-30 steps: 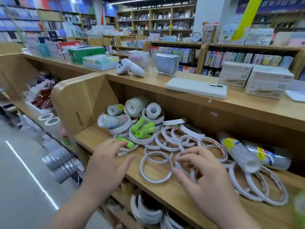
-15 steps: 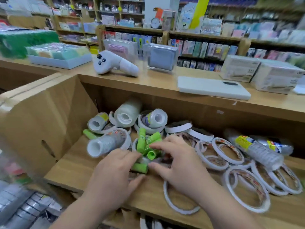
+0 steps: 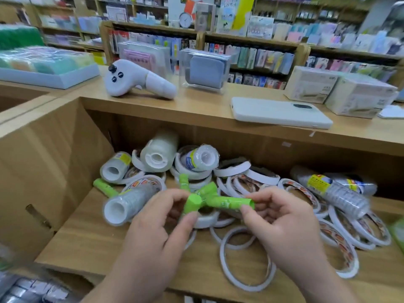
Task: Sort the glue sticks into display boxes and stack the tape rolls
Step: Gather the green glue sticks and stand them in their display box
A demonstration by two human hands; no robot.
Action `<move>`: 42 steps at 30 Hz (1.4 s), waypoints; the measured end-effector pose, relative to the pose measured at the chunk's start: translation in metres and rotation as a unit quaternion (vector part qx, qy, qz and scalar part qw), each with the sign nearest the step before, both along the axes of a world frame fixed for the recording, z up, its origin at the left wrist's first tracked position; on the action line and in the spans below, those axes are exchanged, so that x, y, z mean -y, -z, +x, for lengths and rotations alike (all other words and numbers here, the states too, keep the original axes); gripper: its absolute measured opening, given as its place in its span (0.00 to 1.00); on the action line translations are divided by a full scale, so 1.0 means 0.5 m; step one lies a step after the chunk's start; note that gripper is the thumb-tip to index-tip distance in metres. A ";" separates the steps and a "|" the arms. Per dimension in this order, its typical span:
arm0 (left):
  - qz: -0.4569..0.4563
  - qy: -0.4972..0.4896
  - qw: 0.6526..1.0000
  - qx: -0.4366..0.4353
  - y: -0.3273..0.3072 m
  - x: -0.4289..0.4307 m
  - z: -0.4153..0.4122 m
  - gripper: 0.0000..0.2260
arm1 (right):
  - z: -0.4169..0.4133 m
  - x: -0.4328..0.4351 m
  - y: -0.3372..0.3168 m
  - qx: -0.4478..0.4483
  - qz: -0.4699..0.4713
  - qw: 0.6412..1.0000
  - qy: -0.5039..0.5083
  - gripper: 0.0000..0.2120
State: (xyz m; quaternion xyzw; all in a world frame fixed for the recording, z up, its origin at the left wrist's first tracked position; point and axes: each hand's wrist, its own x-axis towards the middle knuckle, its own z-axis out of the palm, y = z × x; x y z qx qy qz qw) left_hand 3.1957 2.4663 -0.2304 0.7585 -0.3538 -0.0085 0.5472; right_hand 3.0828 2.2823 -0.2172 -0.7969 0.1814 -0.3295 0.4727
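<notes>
Two green glue sticks (image 3: 229, 202) hover over the middle of the wooden bin (image 3: 87, 243): the left hand (image 3: 157, 228) pinches one by thumb and fingertip, the right hand (image 3: 282, 224) curls round the other. Flat tape rolls (image 3: 232, 169) and wrapped tape tubes (image 3: 129, 204) litter the bin; its right end is cut off, labels blurred.

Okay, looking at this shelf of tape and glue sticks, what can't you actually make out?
- Head view: how many glue sticks the left hand and right hand grip; fingers and motion blur hide it.
- Head view: print on the wrapped tape packs; too small and blurred.
- Head view: a green thing at the right edge; cut off by the frame.
</notes>
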 end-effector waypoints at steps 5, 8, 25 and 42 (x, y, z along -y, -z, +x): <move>-0.087 0.006 0.965 -0.248 -0.028 0.034 -0.023 0.05 | -0.009 0.002 -0.006 0.002 0.014 0.999 0.037 0.09; -0.143 -0.004 0.928 -0.345 -0.032 0.048 -0.028 0.06 | -0.019 -0.009 -0.007 0.034 0.043 0.998 0.031 0.10; -0.267 -0.006 0.818 -0.509 -0.043 0.024 -0.062 0.14 | 0.040 -0.010 -0.020 -0.059 -0.131 0.987 -0.074 0.04; -0.268 -0.060 0.798 -0.536 -0.030 0.004 -0.063 0.12 | 0.122 0.020 -0.017 -0.254 -0.202 0.937 -0.131 0.17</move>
